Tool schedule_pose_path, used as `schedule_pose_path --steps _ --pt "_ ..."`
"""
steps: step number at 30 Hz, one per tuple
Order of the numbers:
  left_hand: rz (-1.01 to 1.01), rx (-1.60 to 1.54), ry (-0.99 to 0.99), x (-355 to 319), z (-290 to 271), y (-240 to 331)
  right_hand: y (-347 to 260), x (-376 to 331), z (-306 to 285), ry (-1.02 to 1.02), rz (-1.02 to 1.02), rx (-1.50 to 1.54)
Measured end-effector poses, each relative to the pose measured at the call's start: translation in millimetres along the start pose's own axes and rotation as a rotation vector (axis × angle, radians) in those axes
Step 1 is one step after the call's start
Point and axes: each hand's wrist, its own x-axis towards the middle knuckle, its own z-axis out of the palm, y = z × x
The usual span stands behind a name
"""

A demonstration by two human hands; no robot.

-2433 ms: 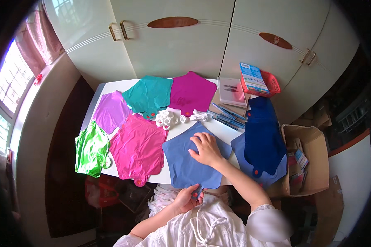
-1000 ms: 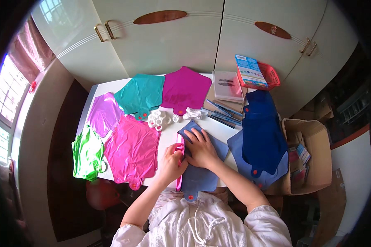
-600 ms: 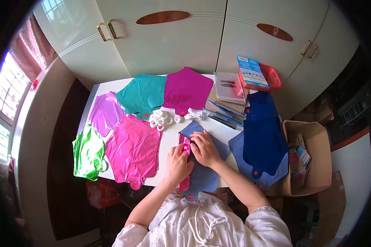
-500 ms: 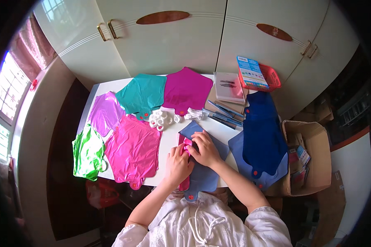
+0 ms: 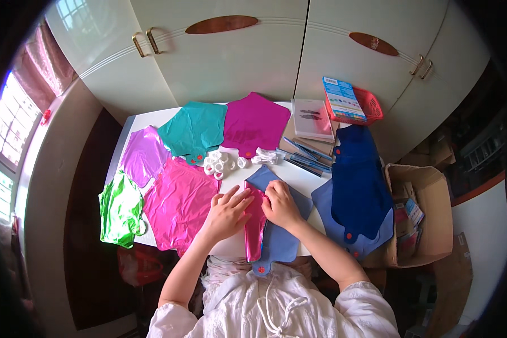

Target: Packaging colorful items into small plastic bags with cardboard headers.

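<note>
- One slate-blue, matte, flexible sheet, folded lengthwise, lies at the bench's near middle; its rounded tab, with one red dot, overhangs the near edge.
- One glossy pink strip runs near to far along that sheet's left side, smooth and narrow.
- Two hands work here: the left hand has its fingers spread, the tips over the strip; the right hand has its fingers curled against the strip's far part, though I cannot tell whether they pinch it.
- Five flat sheets lie to the left and far side: one crinkled shiny green, one wrinkled metallic pink, one satiny lilac, one teal and one star-pointed magenta.
- On the right, dark blue sheeting overlaps slate-blue sheeting; the layers hide their number.
- White rings form a small pile beside one single ring and one white bundle.
- Slim blue and dark pens overlap too closely to count.
- Far right: one pale book, one red plastic lattice basket and one blue-and-white packet on it.
- One open cardboard box stands right of the white bench.
</note>
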Motion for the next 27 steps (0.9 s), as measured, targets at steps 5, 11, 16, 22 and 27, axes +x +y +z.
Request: schedule_pose_path --steps 5,11,16,22,27 --pt "0.037 0.052 -0.116 1.4 1.0 -9.3 -2.2 0.3 -2.0 -0.018 0.023 -0.015" --pt "0.040 0.062 -0.198 3.6 3.8 -13.1 -2.8 0.1 -2.8 -0.035 0.028 -0.029" --pt "0.036 0.069 -0.222 3.9 7.5 -14.5 -4.6 0.3 -4.3 -0.042 0.028 -0.066" --pt "0.040 0.097 -0.229 2.9 6.9 -13.4 -20.6 5.7 -18.7 0.014 0.028 -0.256" --pt "0.043 0.120 -0.209 2.9 9.2 -14.1 -43.3 -13.3 -34.7 -0.181 -0.034 -0.185"
